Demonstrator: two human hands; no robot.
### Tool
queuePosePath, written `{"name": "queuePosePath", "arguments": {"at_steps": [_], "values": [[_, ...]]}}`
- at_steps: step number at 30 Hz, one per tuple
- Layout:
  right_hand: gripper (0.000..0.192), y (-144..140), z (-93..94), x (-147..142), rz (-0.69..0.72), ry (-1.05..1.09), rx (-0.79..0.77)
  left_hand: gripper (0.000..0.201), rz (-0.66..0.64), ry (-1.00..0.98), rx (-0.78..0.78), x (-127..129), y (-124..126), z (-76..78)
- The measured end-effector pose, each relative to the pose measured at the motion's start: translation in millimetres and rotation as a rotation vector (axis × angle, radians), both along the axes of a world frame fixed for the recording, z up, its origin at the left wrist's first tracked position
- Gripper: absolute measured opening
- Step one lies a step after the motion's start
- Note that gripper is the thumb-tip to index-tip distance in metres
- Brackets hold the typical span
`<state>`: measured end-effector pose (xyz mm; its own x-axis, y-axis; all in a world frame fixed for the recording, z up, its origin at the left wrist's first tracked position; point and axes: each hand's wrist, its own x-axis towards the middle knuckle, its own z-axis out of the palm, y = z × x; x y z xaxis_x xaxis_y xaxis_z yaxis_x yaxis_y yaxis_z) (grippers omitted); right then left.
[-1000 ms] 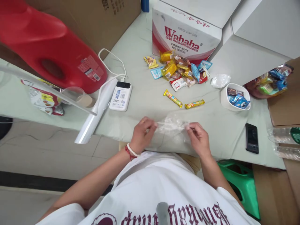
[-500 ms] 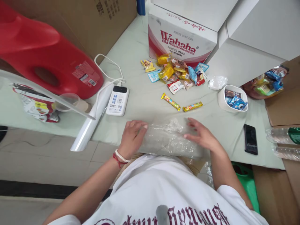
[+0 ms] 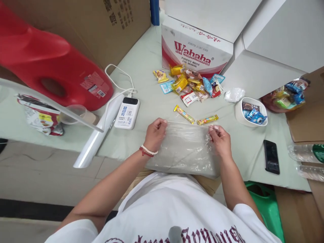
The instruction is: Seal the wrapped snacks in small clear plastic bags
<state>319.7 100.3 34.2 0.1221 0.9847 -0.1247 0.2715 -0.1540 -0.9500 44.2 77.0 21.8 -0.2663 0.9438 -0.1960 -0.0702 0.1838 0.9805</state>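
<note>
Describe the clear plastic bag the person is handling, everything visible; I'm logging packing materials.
The clear plastic bag is thin, see-through film, wrinkled and glossy, with nothing visible inside. It lies spread flat on the pale green table at its near edge, just in front of the person. The left hand pinches its far left corner, and the right hand pinches its far right corner, pulling the top edge taut between them. Two snack bars lie just beyond it.

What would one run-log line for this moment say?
left hand: pinches clear plastic bag top edge | right hand: pinches same edge | bag: flat on table | nearest: two candy bars
</note>
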Motion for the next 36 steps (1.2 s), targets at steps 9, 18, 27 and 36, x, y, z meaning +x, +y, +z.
{"name": "queuePosePath", "arguments": {"at_steps": [9, 18, 27, 36], "values": [[0.038, 3.3, -26.6, 7.6, -0.059, -0.224, 0.108, 0.025, 0.080, 0.887, 0.389, -14.2, -16.5, -5.9], [0.033, 62.1, 15.0, 41.2, 0.250, -0.875, 0.179, 0.060, -0.571, 1.254, 0.282, -37.8, -40.9, -26.5], [0.072, 181.5, 37.1, -92.6, 0.920, -1.279, 0.291, 0.065, -0.612, 1.278, 0.295, -38.0, -44.9, -20.7], [0.045, 98.6, 91.7, -54.7, 0.641, -1.211, 0.326, 0.065, -0.593, 1.247, 0.298, -39.4, -46.6, -22.2]]}}
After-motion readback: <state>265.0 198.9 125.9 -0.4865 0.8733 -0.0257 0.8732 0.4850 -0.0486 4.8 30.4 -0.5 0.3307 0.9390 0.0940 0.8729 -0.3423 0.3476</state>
